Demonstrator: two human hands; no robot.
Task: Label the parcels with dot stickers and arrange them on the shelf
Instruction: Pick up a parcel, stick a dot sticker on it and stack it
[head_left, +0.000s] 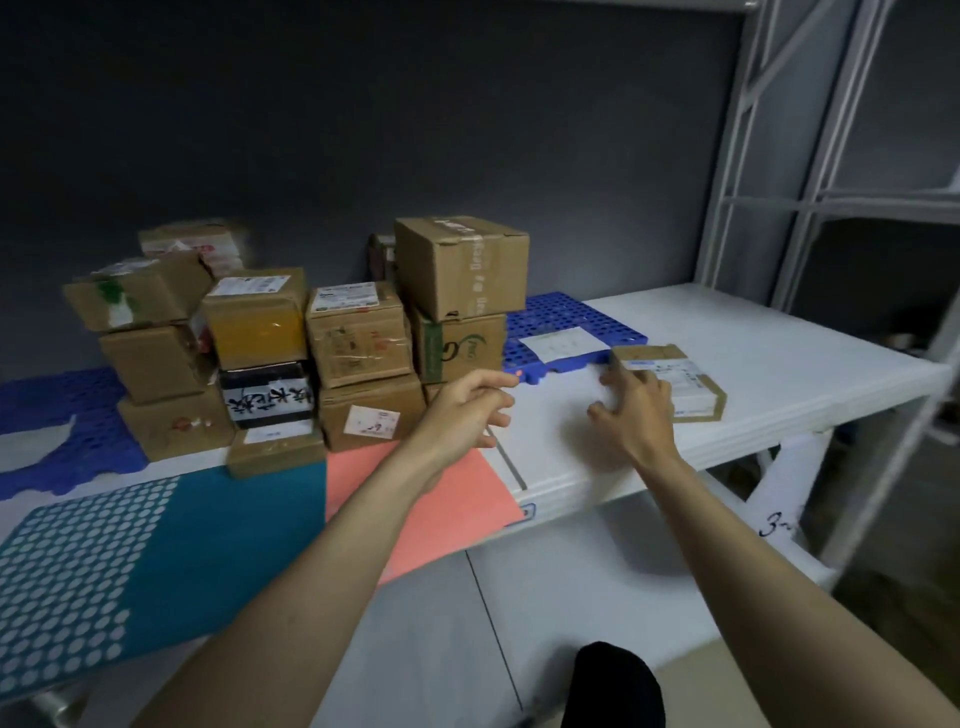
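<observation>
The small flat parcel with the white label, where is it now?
In the head view, the flat parcel lies right of the blue grid mat, under the right hand.

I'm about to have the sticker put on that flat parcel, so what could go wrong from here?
1. The orange dot sticker sits on a fingertip of the left hand; it could fold or drop before it reaches the flat parcel.
2. The right hand only touches the parcel's near edge, so pressing may slide it across the white shelf.
3. The top box overhangs its stack beside the left arm; a bump might topple it.
</observation>
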